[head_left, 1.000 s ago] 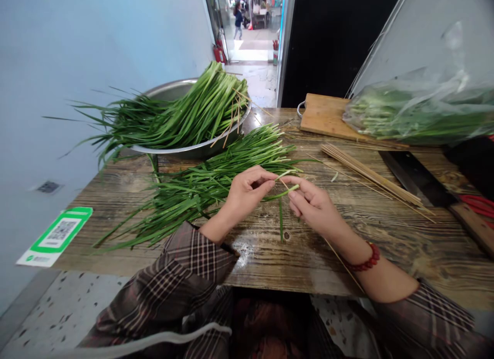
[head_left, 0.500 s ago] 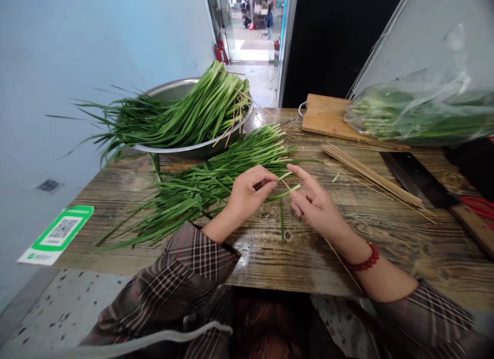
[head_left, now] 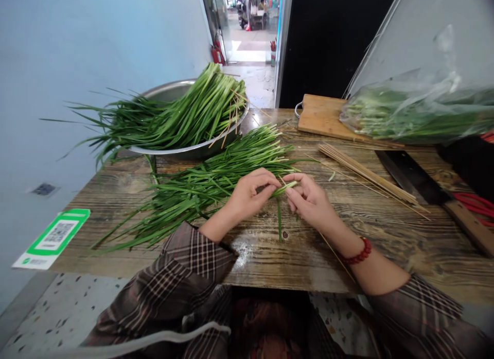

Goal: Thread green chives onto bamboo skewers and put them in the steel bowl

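Long green chives point(head_left: 216, 173) lie in a loose pile on the wooden table, pale ends to the right. At those ends my left hand point(head_left: 254, 191) is closed, thumb and finger pinching a few stalks and a thin stick. Close beside it my right hand point(head_left: 309, 199), with a red bead bracelet on the wrist, pinches the pale stalk ends point(head_left: 290, 185). The thin stick point(head_left: 335, 253) slants out below my right hand towards the table's front edge. A single green leaf point(head_left: 280, 220) hangs beneath the fingers.
A metal basin point(head_left: 170, 152) heaped with chives and thin sticks stands at the back left. On the right are a bundle of sticks point(head_left: 366, 176), a cleaver point(head_left: 412, 176), a cutting board point(head_left: 320, 114) and a bagged bunch of greens point(head_left: 417, 112). A QR card point(head_left: 54, 238) lies left.
My right index finger has curled in from its stretched position, and its fingertips now close on the pale stalk ends. My left hand keeps its pinch. The view has shifted slightly.
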Motion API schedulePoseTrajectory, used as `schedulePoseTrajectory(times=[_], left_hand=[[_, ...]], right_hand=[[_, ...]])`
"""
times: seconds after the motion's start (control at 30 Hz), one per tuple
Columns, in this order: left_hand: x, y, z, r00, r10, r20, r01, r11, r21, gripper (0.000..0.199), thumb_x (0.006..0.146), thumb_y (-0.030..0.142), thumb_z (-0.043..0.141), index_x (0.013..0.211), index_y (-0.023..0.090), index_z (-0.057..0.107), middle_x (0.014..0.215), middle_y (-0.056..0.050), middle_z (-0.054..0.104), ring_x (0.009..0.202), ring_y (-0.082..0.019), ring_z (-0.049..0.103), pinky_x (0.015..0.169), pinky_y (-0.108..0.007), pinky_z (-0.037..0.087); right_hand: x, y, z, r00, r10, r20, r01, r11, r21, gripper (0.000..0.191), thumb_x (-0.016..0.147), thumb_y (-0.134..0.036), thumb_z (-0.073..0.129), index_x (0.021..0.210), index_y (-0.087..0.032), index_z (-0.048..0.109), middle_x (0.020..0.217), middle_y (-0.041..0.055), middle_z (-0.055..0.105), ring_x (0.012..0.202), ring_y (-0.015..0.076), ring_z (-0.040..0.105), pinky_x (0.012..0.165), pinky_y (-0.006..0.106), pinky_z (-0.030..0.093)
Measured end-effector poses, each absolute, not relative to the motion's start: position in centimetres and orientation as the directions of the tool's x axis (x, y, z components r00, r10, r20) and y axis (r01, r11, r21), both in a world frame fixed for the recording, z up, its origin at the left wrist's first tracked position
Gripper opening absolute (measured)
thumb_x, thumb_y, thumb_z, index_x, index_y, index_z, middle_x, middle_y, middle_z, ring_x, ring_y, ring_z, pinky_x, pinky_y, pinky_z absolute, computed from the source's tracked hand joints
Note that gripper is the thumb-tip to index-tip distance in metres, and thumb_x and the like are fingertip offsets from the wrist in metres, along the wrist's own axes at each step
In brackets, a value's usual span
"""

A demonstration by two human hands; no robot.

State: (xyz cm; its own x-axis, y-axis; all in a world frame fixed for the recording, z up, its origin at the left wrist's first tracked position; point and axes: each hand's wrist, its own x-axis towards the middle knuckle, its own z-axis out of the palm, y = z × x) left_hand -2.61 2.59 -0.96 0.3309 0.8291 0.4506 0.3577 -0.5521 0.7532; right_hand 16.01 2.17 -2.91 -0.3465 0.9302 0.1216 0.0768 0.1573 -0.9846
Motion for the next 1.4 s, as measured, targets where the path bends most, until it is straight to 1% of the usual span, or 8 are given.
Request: schedulePoseTrajectory(times=[0.17,0.4,0.53,0.63,0.77,0.93,1.03,1.4], left_hand=[[-2.8,4.4,-1.5,0.261,0.833,0.488,0.626,-0.531,0.572,0.019,0.089,0.015,0.052,0.096,0.014,0.07,0.095,-0.009,0.068,0.091,-0.018,0.062,0.084,-0.032,0.049],[-1.5,6.1,-0.5,0.408,0.852,0.327,0.893,-0.447,0.048,0.018,0.088,0.023,0.057,0.099,0.017,0.07,0.1,-0.011,0.065,0.095,-0.027,0.053,0.078,-0.039,0.041],[-1.4,6.4,-1.2,0.407,0.858,0.314,0.904,-0.427,-0.007,0.014,0.087,0.024,0.057,0.087,0.017,0.07,0.092,-0.011,0.063,0.092,-0.027,0.052,0.075,-0.039,0.038],[-1.7,6.5,-1.7,0.4,0.832,0.384,0.88,-0.466,0.092,0.012,0.086,0.019,0.056,0.081,0.017,0.067,0.093,-0.01,0.064,0.092,-0.025,0.052,0.077,-0.038,0.039],[-2.2,6.3,-1.3,0.266,0.823,0.502,0.719,-0.516,0.465,0.007,0.08,0.012,0.056,0.077,0.016,0.061,0.092,-0.006,0.067,0.088,-0.019,0.057,0.08,-0.033,0.044],[-2.3,4.7,-0.2,0.067,0.936,0.346,0.359,-0.346,0.867,0.009,0.078,0.017,0.058,0.086,0.014,0.061,0.071,0.0,0.061,0.064,-0.012,0.058,0.065,-0.024,0.045],[-2.1,3.8,0.2,0.073,0.961,0.266,0.24,-0.276,0.931,0.019,0.079,0.02,0.059,0.095,0.013,0.067,0.073,-0.001,0.064,0.065,-0.011,0.059,0.065,-0.023,0.045],[-1.9,2.9,0.6,0.14,0.979,0.146,0.218,-0.174,0.96,0.022,0.08,0.028,0.065,0.094,0.013,0.074,0.064,0.0,0.062,0.056,-0.009,0.047,0.054,-0.022,0.035]], right_hand=[[16.8,3.3,-3.5,-0.241,0.96,0.14,0.064,0.159,-0.985,0.034,0.09,-0.048,0.054,0.103,-0.017,0.056,0.049,-0.0091,0.046,0.042,0.0074,0.041,0.043,0.02,0.029],[16.8,3.3,-3.5,-0.235,0.948,0.215,0.152,0.254,-0.955,0.029,0.09,-0.044,0.053,0.098,-0.016,0.058,0.05,-0.0078,0.048,0.044,0.0087,0.045,0.045,0.021,0.032],[16.5,3.1,-3.4,-0.271,0.937,0.22,0.177,0.273,-0.945,0.027,0.09,-0.042,0.052,0.098,-0.017,0.058,0.049,-0.0076,0.049,0.044,0.0092,0.046,0.046,0.021,0.034],[16.5,3.2,-3.1,-0.267,0.937,0.224,0.178,0.277,-0.944,0.027,0.09,-0.041,0.052,0.098,-0.017,0.058,0.05,-0.0073,0.049,0.044,0.0096,0.046,0.047,0.022,0.034],[16.6,3.0,-2.8,-0.25,0.933,0.26,0.154,0.304,-0.94,0.025,0.091,-0.039,0.05,0.099,-0.017,0.058,0.051,-0.0072,0.049,0.045,0.0095,0.046,0.047,0.022,0.035],[16.8,2.6,-2.5,-0.283,0.922,0.264,0.154,0.316,-0.936,0.023,0.091,-0.036,0.052,0.1,-0.017,0.06,0.052,-0.0076,0.048,0.045,0.0086,0.044,0.048,0.022,0.033],[16.9,2.5,-2.5,-0.284,0.92,0.271,0.154,0.323,-0.934,0.022,0.09,-0.036,0.055,0.101,-0.018,0.061,0.052,-0.0081,0.045,0.045,0.0084,0.042,0.047,0.022,0.031],[17.0,2.2,-2.6,-0.32,0.909,0.265,0.14,0.323,-0.936,0.03,0.092,-0.034,0.054,0.116,-0.018,0.063,0.052,-0.0076,0.043,0.045,0.0083,0.04,0.046,0.022,0.031]])
